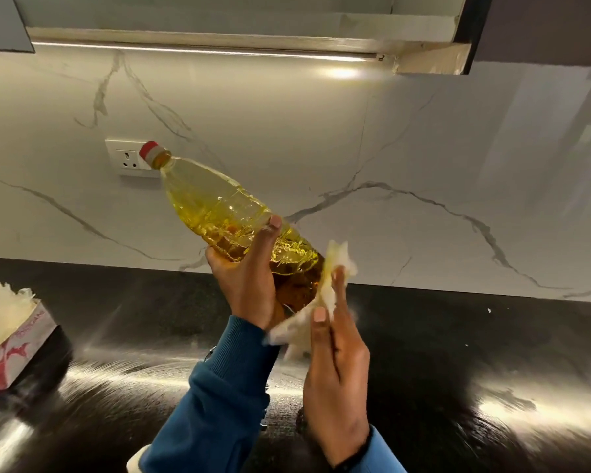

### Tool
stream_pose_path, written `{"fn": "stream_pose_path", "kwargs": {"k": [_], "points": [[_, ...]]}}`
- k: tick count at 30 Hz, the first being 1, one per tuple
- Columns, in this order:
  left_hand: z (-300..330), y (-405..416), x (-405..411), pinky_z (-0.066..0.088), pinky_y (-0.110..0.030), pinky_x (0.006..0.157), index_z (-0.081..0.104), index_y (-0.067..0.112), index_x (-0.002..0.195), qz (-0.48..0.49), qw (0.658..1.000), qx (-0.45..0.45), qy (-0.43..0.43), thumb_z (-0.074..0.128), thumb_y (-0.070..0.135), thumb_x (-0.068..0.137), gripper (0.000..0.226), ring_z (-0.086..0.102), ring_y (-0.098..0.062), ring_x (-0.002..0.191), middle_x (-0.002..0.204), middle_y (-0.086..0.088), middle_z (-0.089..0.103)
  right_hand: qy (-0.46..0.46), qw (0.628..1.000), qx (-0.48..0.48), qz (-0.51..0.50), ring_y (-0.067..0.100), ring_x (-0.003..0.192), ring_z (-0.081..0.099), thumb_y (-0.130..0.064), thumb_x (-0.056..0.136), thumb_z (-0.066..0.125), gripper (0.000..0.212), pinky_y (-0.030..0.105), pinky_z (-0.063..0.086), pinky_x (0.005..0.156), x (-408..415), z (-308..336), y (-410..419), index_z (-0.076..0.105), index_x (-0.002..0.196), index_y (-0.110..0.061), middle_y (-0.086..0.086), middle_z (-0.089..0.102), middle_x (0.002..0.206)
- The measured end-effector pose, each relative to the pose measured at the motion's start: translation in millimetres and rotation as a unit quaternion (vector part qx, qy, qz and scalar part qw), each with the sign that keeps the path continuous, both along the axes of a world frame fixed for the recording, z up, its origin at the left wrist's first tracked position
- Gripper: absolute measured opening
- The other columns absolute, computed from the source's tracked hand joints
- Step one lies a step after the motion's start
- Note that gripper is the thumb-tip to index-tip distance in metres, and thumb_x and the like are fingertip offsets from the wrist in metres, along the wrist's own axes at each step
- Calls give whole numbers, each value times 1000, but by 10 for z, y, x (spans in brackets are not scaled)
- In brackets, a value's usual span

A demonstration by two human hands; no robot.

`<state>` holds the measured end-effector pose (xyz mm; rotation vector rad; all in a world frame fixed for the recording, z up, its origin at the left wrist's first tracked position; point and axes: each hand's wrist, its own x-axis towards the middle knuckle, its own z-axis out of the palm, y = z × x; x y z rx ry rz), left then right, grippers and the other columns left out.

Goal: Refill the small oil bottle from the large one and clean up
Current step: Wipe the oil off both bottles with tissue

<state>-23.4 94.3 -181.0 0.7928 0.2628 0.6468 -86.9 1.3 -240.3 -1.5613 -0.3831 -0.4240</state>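
Most of the glossy black stone counter (458, 353) lies bare to the right and centre — wide room there for a hand. At the far left a red-and-white cardboard tissue box (11, 349) takes up the counter's edge. Held above mid-counter, the tilted clear plastic bottle of yellow oil (226, 213) blocks the white wall socket (127, 157) behind it.

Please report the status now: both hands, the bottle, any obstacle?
Left hand grips large oil bottle, tilted, red cap on. Right hand presses tissue to bottle base. Nothing in the way; tissue box far left.
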Motion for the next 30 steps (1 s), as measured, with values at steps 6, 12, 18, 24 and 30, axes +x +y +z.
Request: {"fn": "stream_pose_path", "kwargs": {"k": [6,12,18,24,30], "points": [[-112,-104,-179,61,-34,73,50,15,135,-52,998,46,-7,83,13,70,73,74,-30,100,116,-13,72,-223,935,-246,-122,26,143,37,-28,106,34,47,45,38,114,275,25,-81,45,146,-6,10,45,152],[-178,-103,-221,60,-38,75,52,8,134,-90,989,112,-41,90,2,63,81,73,-29,90,105,-10,73,23,998,-53,17,17,85,68,-42,105,30,46,45,56,76,470,55,-178,66,103,-14,3,71,92],[-196,56,-172,57,-52,86,50,5,139,-172,976,116,-70,85,25,62,87,67,-36,99,108,-12,67,332,904,165,211,31,90,69,-19,104,35,41,45,55,83,506,185,-365,70,100,1,25,69,97],[-230,109,-133,54,-63,94,48,3,139,-177,971,149,-67,82,31,65,86,62,-53,113,128,-33,60,206,951,212,93,34,97,69,-27,108,32,45,46,54,86,311,105,-125,67,103,0,18,72,100],[-148,26,-193,60,-41,75,54,-4,128,-175,963,200,-45,88,25,62,80,73,-39,91,110,-26,70,-113,986,-66,-106,14,89,63,-37,105,33,44,27,52,74,262,-53,-35,61,117,-5,5,63,101]]}}
